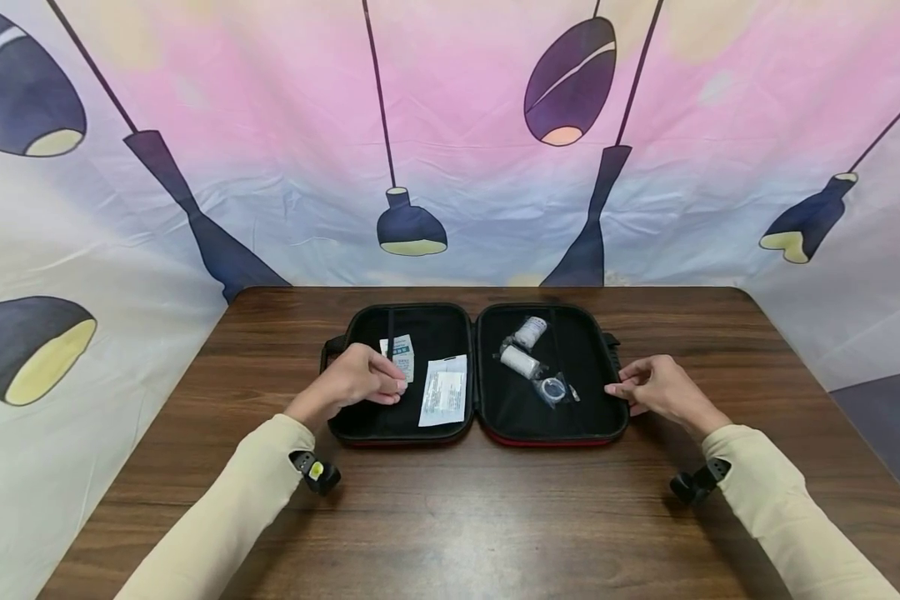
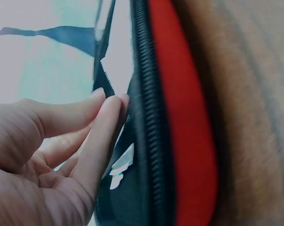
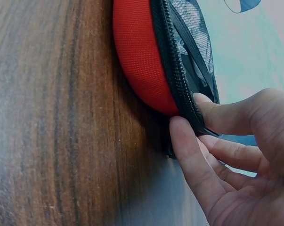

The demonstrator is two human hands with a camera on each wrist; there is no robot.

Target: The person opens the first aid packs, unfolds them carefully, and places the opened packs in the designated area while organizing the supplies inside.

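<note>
A black-lined zip case (image 1: pixel 487 421) with a red shell lies unfolded on the table. My left hand (image 1: pixel 363 373) reaches over its left half, fingers extended, the thumb tip a little apart from the index finger and nothing visible between them. Beside those fingertips is a small printed packet (image 1: pixel 402 354); a larger white printed packet (image 1: pixel 444 392) lies to its right. At the right edge, my right hand (image 1: pixel 660 385) pinches the zippered rim (image 3: pixel 177 70), thumb inside and fingers outside. The right half holds two wrapped white rolls (image 1: pixel 521 362) and a clear-bagged round item (image 1: pixel 551 389).
The wooden table (image 1: pixel 457 517) extends around the case on all sides. A printed cloth backdrop (image 1: pixel 480 200) hangs behind its far edge. Mesh (image 3: pixel 193 23) shows inside the case beside the right hand.
</note>
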